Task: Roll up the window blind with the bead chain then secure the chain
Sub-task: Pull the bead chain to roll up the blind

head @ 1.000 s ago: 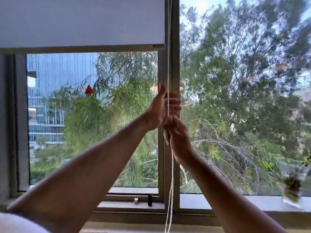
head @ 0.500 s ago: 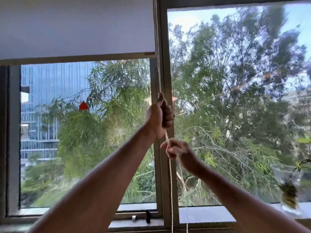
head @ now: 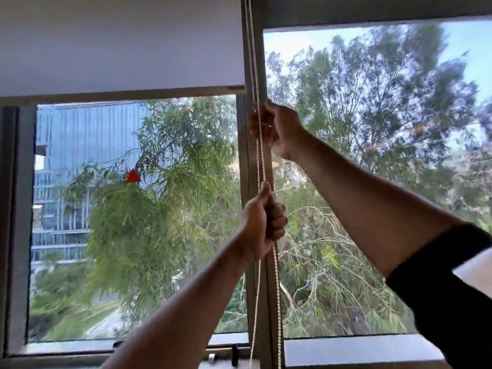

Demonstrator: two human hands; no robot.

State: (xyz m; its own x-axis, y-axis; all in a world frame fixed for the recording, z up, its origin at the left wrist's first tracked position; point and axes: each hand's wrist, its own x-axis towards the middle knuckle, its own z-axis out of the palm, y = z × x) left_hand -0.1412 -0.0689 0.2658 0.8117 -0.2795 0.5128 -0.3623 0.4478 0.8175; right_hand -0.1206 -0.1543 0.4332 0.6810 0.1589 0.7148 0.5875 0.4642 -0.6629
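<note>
A white roller blind covers the top of the left window pane, its bottom bar about a quarter of the way down the view. The white bead chain hangs in two strands along the central window post. My left hand is closed around the chain at mid height. My right hand grips the chain higher up, just below the blind's bottom bar level. Below my left hand both strands drop to the sill.
The grey central window post stands behind the chain. A window latch sits on the lower frame. Trees and a glass building show outside. The right pane has no blind over it.
My right hand has let go below the left hand and moved up to grip the chain above it. The left hand has pulled the chain down.
</note>
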